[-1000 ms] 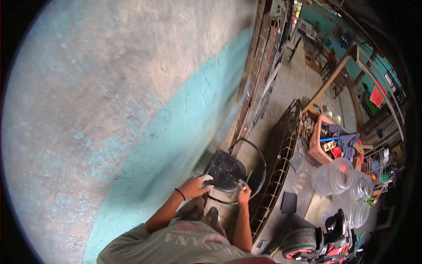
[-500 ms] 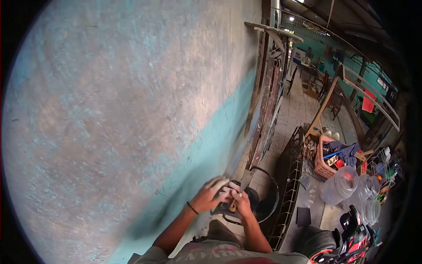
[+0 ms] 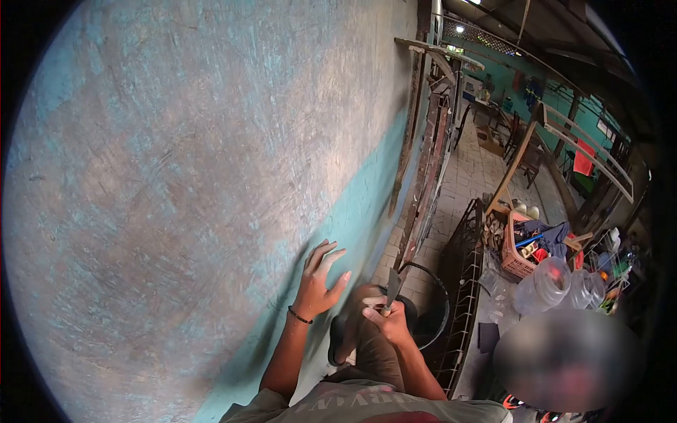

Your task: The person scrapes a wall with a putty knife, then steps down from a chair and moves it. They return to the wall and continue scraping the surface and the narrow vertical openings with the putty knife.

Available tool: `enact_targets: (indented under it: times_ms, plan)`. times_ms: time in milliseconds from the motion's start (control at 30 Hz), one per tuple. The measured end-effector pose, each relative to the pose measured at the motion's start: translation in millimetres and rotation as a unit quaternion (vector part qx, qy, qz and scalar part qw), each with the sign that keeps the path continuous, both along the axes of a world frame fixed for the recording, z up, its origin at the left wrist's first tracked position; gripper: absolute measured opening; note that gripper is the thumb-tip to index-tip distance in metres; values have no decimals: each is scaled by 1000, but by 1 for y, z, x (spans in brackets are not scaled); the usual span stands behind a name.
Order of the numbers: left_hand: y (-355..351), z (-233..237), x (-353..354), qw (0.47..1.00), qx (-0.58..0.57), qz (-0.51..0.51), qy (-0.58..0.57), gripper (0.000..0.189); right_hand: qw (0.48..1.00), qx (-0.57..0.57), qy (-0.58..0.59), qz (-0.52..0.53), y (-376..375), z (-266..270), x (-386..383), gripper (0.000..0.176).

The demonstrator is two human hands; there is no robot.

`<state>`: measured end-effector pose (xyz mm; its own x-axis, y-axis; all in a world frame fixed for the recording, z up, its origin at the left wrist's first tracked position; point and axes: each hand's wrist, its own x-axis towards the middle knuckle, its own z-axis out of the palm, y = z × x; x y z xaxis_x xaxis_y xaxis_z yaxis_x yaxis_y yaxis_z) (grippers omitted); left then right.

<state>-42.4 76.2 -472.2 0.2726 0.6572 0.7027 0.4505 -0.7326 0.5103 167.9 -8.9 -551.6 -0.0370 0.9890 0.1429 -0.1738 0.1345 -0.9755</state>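
My left hand (image 3: 321,282) is raised beside the wall (image 3: 211,211), its fingers apart and nothing in them. A dark beaded bracelet circles that wrist. In my right hand (image 3: 389,323) is a putty knife (image 3: 393,285), gripped by its light handle with the metal blade pointing up and away from me. The wall's surface is patchy grey over turquoise paint. Below and beyond the right hand shows the round rim of a black bucket (image 3: 447,303), partly hidden by the hand and my leg.
Old wooden boards (image 3: 427,162) lean along the wall ahead. To the right, a metal rack (image 3: 462,282) borders a ledge with a pink basket (image 3: 516,257) of odds and ends and clear plastic jars (image 3: 543,285). A tiled walkway (image 3: 455,183) runs toward chairs at the back.
My left hand has parted from the right and lifted up toward the wall, its fingers spreading. The right hand keeps the putty knife. My leg now covers much of the black container below.
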Motion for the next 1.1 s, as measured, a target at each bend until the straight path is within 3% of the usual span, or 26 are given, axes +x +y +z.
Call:
enact_targets:
  times_ms: [67, 200, 300, 433, 533, 633, 733, 767, 833, 867, 967, 1067, 1100]
  plan:
    - [3, 9, -4, 1000, 9, -5, 4, 44, 997, -74, 32, 11, -1, 4, 3, 25]
    - [13, 27, -7, 999, 35, 11, -10, 42, 993, -50, 104, 38, 23, -7, 5, 26]
    - [29, 36, 4, 998, 52, 6, -15, 41, 996, 3, 85, 18, 51, -3, -4, 23]
    - [55, 49, 23, 997, 72, 0, -14, 40, 992, -18, 117, 39, 89, 16, -1, 23]
    - [86, 55, 41, 995, 98, 15, -33, 39, 999, 8, 23, 27, 131, 23, 25, 24]
    - [128, 57, 63, 987, 141, 45, -56, 39, 970, 8, 243, -3, 181, 21, 62, 40]
    - [166, 58, 91, 978, 179, 79, -67, 38, 968, 58, 244, -28, 238, 32, 110, 54]
    - [181, 65, 101, 974, 197, 90, -68, 37, 979, 74, 190, -20, 260, 41, 134, 51]
    - [209, 96, 118, 957, 263, 109, -51, 38, 989, 129, 67, -22, 303, 83, 180, 48]
    - [218, 117, 126, 948, 291, 121, -42, 38, 989, 137, 60, 7, 321, 109, 198, 49]
    - [266, 222, 147, 909, 374, 182, 34, 43, 975, 211, 4, 65, 400, 226, 256, 48]
    - [294, 310, 156, 831, 468, 302, 15, 48, 914, 399, -50, 56, 450, 313, 272, 40]
    - [293, 330, 149, 796, 466, 380, 65, 52, 917, 391, -31, 72, 457, 336, 269, 39]
